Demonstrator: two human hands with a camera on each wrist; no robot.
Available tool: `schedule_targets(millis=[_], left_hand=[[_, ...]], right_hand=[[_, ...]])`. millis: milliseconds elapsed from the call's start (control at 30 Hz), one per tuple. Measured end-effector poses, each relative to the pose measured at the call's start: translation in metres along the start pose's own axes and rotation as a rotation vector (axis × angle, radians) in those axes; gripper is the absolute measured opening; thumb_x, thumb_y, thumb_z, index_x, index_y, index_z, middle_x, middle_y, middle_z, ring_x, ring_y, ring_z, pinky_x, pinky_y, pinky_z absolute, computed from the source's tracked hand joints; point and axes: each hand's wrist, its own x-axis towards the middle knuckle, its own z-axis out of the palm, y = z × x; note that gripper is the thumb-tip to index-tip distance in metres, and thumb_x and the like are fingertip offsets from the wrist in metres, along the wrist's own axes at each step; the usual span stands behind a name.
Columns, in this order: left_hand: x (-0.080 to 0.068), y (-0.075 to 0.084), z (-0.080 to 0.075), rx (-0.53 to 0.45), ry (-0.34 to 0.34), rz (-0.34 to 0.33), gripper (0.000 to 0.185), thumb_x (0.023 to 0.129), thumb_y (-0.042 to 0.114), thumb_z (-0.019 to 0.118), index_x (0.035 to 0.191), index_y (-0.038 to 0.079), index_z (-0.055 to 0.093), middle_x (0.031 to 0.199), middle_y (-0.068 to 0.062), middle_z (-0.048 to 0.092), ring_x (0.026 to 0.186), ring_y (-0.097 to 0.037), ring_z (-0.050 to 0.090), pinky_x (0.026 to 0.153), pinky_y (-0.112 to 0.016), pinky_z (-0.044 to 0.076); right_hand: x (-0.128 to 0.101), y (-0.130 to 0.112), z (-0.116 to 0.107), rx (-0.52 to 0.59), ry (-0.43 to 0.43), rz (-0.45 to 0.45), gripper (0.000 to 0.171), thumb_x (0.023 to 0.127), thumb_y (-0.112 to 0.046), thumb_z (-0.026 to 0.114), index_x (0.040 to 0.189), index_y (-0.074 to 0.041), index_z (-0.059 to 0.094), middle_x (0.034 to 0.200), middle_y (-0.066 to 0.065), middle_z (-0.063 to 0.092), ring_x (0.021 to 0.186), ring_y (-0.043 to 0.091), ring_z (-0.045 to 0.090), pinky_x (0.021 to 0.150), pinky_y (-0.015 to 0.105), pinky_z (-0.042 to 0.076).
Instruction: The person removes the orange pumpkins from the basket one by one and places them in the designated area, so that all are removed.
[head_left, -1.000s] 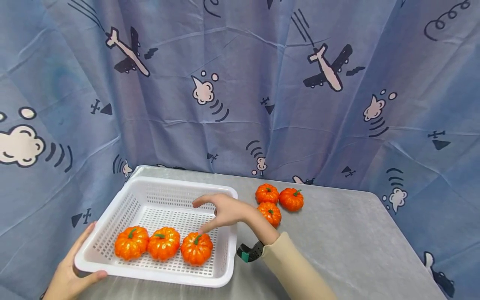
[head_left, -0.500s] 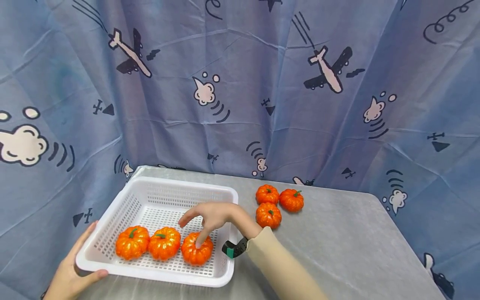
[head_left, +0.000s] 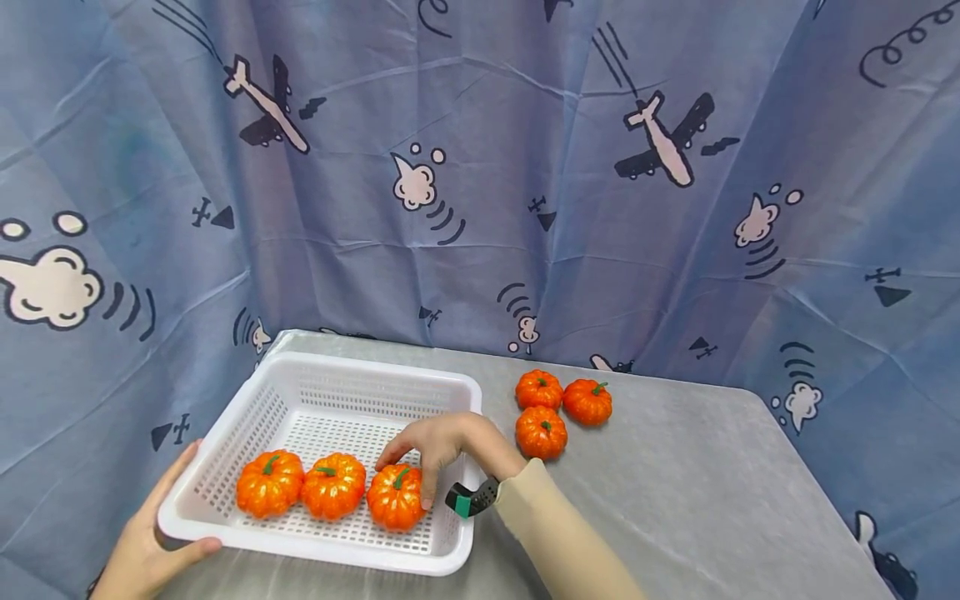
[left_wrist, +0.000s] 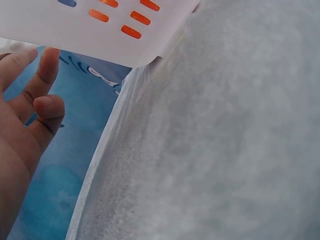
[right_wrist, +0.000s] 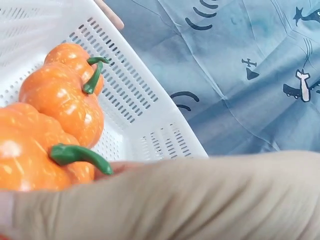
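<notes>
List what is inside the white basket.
The white basket holds three orange pumpkins in a row along its near wall. The right hand rests on the rightmost one, hiding part of it.

A small orange pumpkin [head_left: 395, 498] with a curved green stem sits upright near the front right corner of the white perforated basket [head_left: 352, 371], touching the middle pumpkin [head_left: 332, 486] in a row of three along the front wall.
</notes>
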Motion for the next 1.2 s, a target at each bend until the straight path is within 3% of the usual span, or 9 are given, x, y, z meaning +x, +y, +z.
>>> schedule_targets(millis=[167, 300, 500, 633, 800, 967, 1200], left_hand=[[0.0, 0.0, 0.0, 0.006, -0.012, -0.027, 0.122, 0.077, -0.007, 0.088, 0.172, 0.022, 0.017, 0.147, 0.041, 0.03, 0.113, 0.019, 0.044, 0.086, 0.0, 0.037], [0.0, 0.001, -0.001, -0.004, 0.003, 0.022, 0.124, 0.073, -0.011, 0.088, 0.172, 0.018, 0.019, 0.15, 0.039, 0.031, 0.116, 0.019, 0.044, 0.089, 0.001, 0.034], [0.0, 0.0, 0.0, -0.009, 0.008, 0.04, 0.124, 0.072, -0.011, 0.088, 0.172, 0.019, 0.02, 0.152, 0.039, 0.031, 0.118, 0.019, 0.043, 0.09, 0.001, 0.032], [-0.001, -0.001, 0.0, -0.022, 0.014, 0.073, 0.125, 0.07, -0.013, 0.088, 0.171, 0.017, 0.021, 0.155, 0.037, 0.032, 0.12, 0.019, 0.042, 0.091, 0.0, 0.032], [0.0, -0.001, 0.0, -0.006, 0.015, 0.064, 0.125, 0.07, -0.012, 0.089, 0.171, 0.017, 0.021, 0.152, 0.039, 0.032, 0.117, 0.019, 0.044, 0.089, 0.001, 0.032], [0.001, -0.001, 0.001, 0.006, 0.012, 0.042, 0.124, 0.072, -0.01, 0.089, 0.172, 0.019, 0.021, 0.15, 0.04, 0.032, 0.116, 0.02, 0.043, 0.088, 0.001, 0.032], [-0.001, -0.002, 0.001, -0.001, 0.026, 0.062, 0.126, 0.069, -0.012, 0.089, 0.171, 0.018, 0.022, 0.151, 0.04, 0.033, 0.118, 0.02, 0.041, 0.09, -0.002, 0.029]], right_hand=[[0.002, -0.001, 0.002, -0.012, -0.008, 0.023, 0.089, 0.072, -0.004, 0.097, 0.152, -0.018, 0.059, 0.155, 0.0, 0.056, 0.143, 0.009, 0.049, 0.117, 0.026, 0.038], [0.001, -0.002, 0.002, -0.009, 0.013, 0.028, 0.084, 0.073, -0.009, 0.098, 0.149, -0.018, 0.061, 0.151, -0.002, 0.059, 0.139, 0.009, 0.052, 0.117, 0.027, 0.039], [-0.004, -0.005, 0.003, 0.008, 0.074, 0.06, 0.065, 0.075, -0.019, 0.098, 0.133, -0.022, 0.069, 0.139, -0.006, 0.065, 0.128, 0.008, 0.057, 0.114, 0.031, 0.043], [-0.006, -0.006, 0.003, -0.049, 0.108, 0.078, 0.059, 0.074, -0.028, 0.099, 0.126, -0.023, 0.071, 0.133, -0.006, 0.068, 0.122, 0.008, 0.059, 0.109, 0.03, 0.046], [-0.011, -0.013, 0.004, -0.128, 0.148, 0.088, 0.058, 0.073, -0.035, 0.099, 0.123, -0.021, 0.072, 0.125, -0.007, 0.069, 0.113, 0.008, 0.06, 0.101, 0.026, 0.05], [-0.02, -0.022, 0.002, -0.174, 0.186, 0.066, 0.057, 0.075, -0.041, 0.097, 0.121, -0.018, 0.073, 0.118, -0.007, 0.071, 0.109, 0.008, 0.062, 0.096, 0.024, 0.051], [-0.034, -0.028, 0.004, -0.188, 0.287, -0.016, 0.062, 0.078, -0.047, 0.093, 0.125, -0.013, 0.073, 0.114, -0.007, 0.072, 0.104, 0.004, 0.063, 0.092, 0.018, 0.05]])
